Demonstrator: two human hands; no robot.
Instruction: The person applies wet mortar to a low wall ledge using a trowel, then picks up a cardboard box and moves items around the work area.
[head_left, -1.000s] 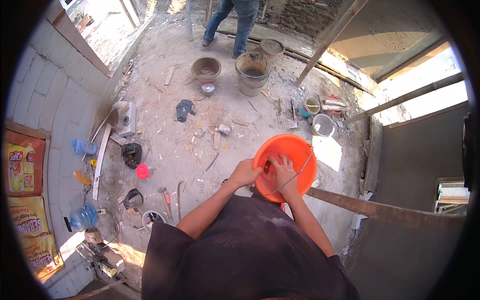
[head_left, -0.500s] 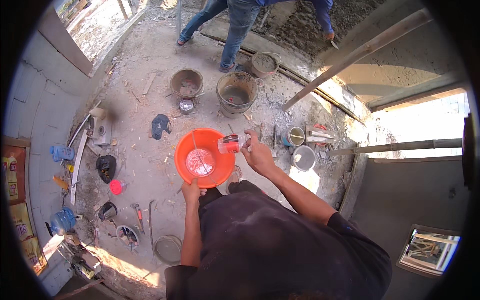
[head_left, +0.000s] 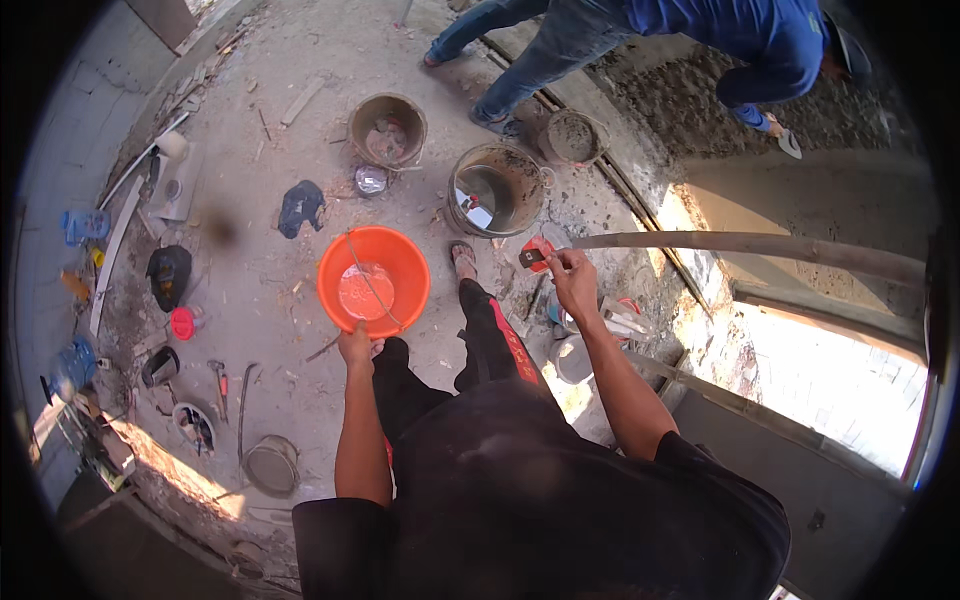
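My left hand (head_left: 356,345) grips the near rim of an orange bucket (head_left: 405,278), which holds some pinkish liquid and has its wire handle lying across the top. Out to the right, my right hand (head_left: 575,283) pinches a small clear plastic container with a red and dark label (head_left: 532,255), held apart from the bucket. Beyond it stands a large mortar-stained bucket (head_left: 520,205) with water and a pale object inside. My sandaled foot (head_left: 462,258) is between the two buckets.
A co-worker in blue (head_left: 730,35) bends at the wall, holding a trowel (head_left: 788,142). Mortar buckets (head_left: 572,138), a bamboo pole (head_left: 740,244), a black bag (head_left: 167,277), a water jug (head_left: 72,372) and scattered tools, including a hammer (head_left: 221,385), lie around.
My right hand has come out of the orange bucket and moved right with the small container. The bucket has shifted left in my left hand. More of the bending co-worker shows.
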